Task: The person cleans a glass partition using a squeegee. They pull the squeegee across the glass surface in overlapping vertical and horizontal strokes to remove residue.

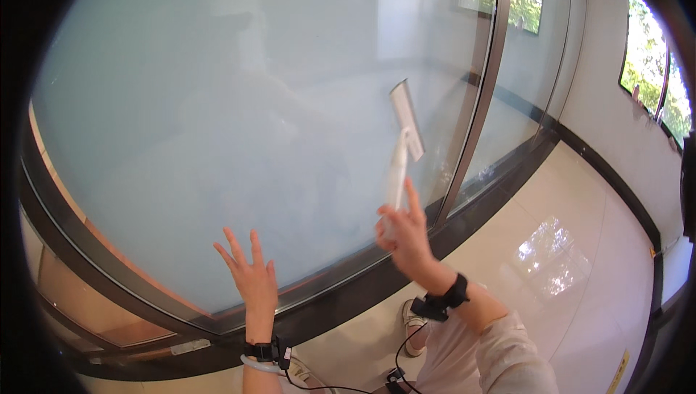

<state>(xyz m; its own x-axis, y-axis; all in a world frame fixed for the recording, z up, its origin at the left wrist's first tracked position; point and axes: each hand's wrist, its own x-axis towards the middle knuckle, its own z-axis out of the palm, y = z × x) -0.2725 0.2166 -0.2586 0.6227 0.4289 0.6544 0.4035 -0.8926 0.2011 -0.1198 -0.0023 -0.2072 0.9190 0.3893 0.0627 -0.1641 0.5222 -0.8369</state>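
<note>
My right hand (405,236) is closed around the white handle of a window squeegee (399,160). The squeegee's head is tilted and lies over the right part of a large frosted glass panel (217,122); whether its blade touches the glass I cannot tell. Lower left of it, my left hand (254,277) is held up with spread fingers in front of the panel's lower part, holding nothing; contact with the glass cannot be told. Black straps with small devices sit on both wrists.
A brown metal frame post (481,100) stands right of the panel. A dark sill (337,296) runs along its base above a glossy tiled floor (544,263). Black cables (331,388) hang near my legs. A window (647,51) is in the right wall.
</note>
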